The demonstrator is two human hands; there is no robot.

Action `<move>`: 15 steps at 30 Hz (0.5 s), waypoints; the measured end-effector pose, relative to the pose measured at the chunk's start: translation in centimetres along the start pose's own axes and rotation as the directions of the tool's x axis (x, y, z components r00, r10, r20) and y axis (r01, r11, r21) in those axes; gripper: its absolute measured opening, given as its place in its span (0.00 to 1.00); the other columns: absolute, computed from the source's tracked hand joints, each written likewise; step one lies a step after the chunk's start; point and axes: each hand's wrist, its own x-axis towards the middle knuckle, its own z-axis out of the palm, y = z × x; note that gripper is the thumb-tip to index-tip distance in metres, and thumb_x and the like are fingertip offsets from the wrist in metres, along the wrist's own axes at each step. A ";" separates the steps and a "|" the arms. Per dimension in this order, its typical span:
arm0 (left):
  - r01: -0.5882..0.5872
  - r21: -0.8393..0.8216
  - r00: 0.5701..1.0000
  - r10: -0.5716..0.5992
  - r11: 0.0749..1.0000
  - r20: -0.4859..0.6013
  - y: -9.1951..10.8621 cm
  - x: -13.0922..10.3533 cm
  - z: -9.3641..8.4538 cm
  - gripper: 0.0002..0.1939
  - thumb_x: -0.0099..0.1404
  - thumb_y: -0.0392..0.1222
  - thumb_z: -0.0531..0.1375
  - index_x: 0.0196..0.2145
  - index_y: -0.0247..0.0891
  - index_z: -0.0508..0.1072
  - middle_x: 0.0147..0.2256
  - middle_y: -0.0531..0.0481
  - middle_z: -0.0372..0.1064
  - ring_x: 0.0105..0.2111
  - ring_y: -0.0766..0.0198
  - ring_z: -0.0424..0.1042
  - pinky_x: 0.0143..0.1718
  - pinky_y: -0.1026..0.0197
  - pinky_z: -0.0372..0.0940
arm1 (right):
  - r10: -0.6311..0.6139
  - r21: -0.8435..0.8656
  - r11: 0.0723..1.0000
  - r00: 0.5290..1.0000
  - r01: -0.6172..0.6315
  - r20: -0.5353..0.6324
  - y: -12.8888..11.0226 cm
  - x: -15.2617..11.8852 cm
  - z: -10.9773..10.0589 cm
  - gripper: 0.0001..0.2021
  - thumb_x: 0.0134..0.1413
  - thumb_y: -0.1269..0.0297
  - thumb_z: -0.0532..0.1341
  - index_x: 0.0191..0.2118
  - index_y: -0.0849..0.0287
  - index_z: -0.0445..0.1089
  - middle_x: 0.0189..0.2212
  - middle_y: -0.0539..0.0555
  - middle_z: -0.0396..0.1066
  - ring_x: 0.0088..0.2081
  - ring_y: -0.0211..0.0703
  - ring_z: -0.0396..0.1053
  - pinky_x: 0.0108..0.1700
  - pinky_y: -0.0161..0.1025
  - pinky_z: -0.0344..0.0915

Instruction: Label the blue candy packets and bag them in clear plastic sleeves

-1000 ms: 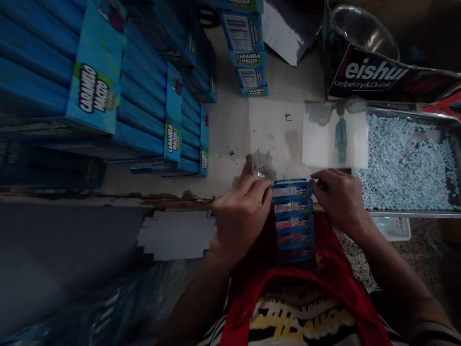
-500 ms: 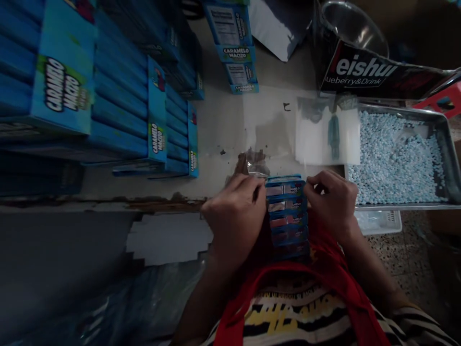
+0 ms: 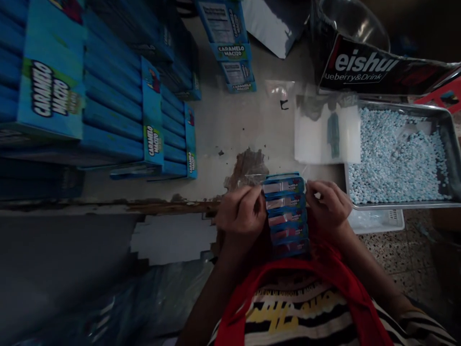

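Observation:
A pack of small blue candy boxes [image 3: 287,218], marked CARAMELO MACIZO, lies in a column at the table's near edge, against the red apron. Thin clear plastic film [image 3: 252,179] shows at its upper corners. My left hand [image 3: 240,211] is closed in a pinch at the upper left corner, where the film sticks out past the fingers. On the other side my right hand [image 3: 329,204] pinches the film by the upper right corner. The fingertips are partly hidden, and the pack's lower end is dark.
Large blue display packs [image 3: 118,125] fill the left of the table. Two more blue packs [image 3: 230,50] stand at the back. At the right are a stack of clear sheets [image 3: 313,139], a metal tray [image 3: 403,205] of pale blue pellets, and a black carton [image 3: 363,67] near a metal bowl [image 3: 356,19].
My left hand has shifted slightly right and down, and the film beside it lies lower. My right hand has dropped a little, still pinching at the corner. The pack has hardly moved.

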 end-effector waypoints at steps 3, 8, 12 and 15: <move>0.048 -0.030 0.999 -0.047 0.998 0.010 0.0 0.6 1.1 0.05 0.71 0.42 0.66 0.43 0.41 0.80 0.41 0.42 0.81 0.43 0.55 0.81 0.49 0.55 0.72 | 0.044 0.073 0.997 0.997 -0.039 -0.061 -0.2 0.5 0.8 0.07 0.69 0.66 0.64 0.42 0.50 0.82 0.34 0.52 0.84 0.34 0.41 0.81 0.37 0.39 0.77; 0.075 -0.032 0.995 -0.073 0.997 0.064 -0.4 0.3 1.1 0.06 0.72 0.44 0.66 0.42 0.41 0.83 0.40 0.44 0.83 0.42 0.56 0.82 0.47 0.58 0.73 | -0.134 -0.039 0.990 0.989 0.132 -0.054 -0.1 0.8 0.3 0.07 0.68 0.69 0.65 0.41 0.50 0.82 0.36 0.52 0.85 0.35 0.42 0.81 0.41 0.41 0.76; -0.078 -0.064 0.996 0.080 0.995 0.037 -1.0 -1.3 0.1 0.07 0.70 0.39 0.70 0.45 0.42 0.84 0.41 0.47 0.85 0.40 0.60 0.83 0.45 0.62 0.73 | -0.287 -0.085 0.956 0.954 0.280 -0.086 0.7 -0.1 0.0 0.10 0.66 0.73 0.67 0.48 0.51 0.79 0.37 0.50 0.85 0.34 0.40 0.81 0.39 0.38 0.75; -0.106 -0.097 0.994 0.109 0.990 0.018 -1.1 -1.9 0.1 0.09 0.69 0.35 0.70 0.47 0.42 0.83 0.41 0.48 0.85 0.40 0.62 0.83 0.45 0.63 0.72 | -0.298 -0.057 0.954 0.946 0.294 -0.124 1.2 -0.5 0.6 0.11 0.66 0.74 0.66 0.50 0.51 0.76 0.40 0.52 0.85 0.36 0.41 0.83 0.39 0.38 0.75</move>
